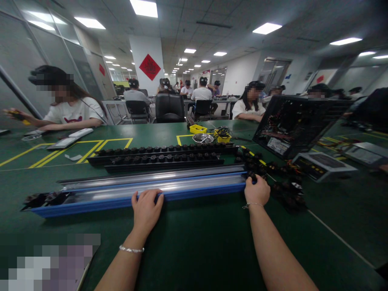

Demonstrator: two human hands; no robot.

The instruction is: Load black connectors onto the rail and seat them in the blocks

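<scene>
A long blue channel [106, 204] with a clear, shiny inside lies across the table in front of me. My left hand [148, 208] curls its fingers over the near wall, around the middle of its length. At the right end is my right hand [257, 190], its fingers closed by a small black part [251, 177]; its fingertips are partly hidden. Black pieces with round knobs [54, 197] sit in the channel's left end. Just behind runs a second, dark-edged clear strip [151, 176]. Farther back lie black strips [163, 160] bearing rows of round black knobs.
Loose black knobbed parts [289, 194] lie to the right. Beyond them are an open computer case [300, 125] and a power supply [325, 165]. A metal bowl [203, 138] and yellow tray [198, 129] stand behind the strips. Other people [69, 109] sit around the table.
</scene>
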